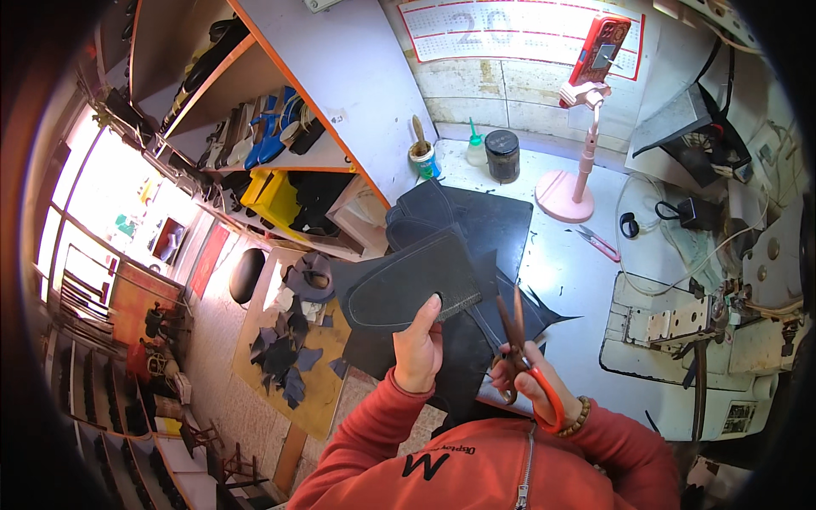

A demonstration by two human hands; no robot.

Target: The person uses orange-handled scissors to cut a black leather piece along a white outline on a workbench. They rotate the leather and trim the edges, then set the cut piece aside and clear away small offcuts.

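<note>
Head view shows a tall shelf unit (340,76) filling much of the upper left of the frame, with blue shoes (270,136) and a yellow bin (272,197) on its shelves. A white worktop (574,276) spreads from the centre to the right, carrying a sewing machine (680,325) at the right edge. At lower left of centre lies a tan board (253,374) strewn with dark scraps (285,353). Dark sheets (497,217) overlap on the worktop around the middle of the frame.

Just in front of them, at the centre, is a stitched dark piece (399,285), its rounded end to the left and a pale line following its edge. The left hand (418,347) grips its lower edge, thumb on top. At upper right a pink stand (565,195) bears a red phone (602,47). Right of the stitched piece, the right hand (531,382) is closed around orange-handled scissors (512,336), whose blades point up the frame, slightly parted.

Along the worktop's back, upper centre, stand a dark jar (502,155), a brush pot (422,153) and a green-tipped bottle (475,151). Small pink-handled snips (602,245) lie below the stand.
</note>
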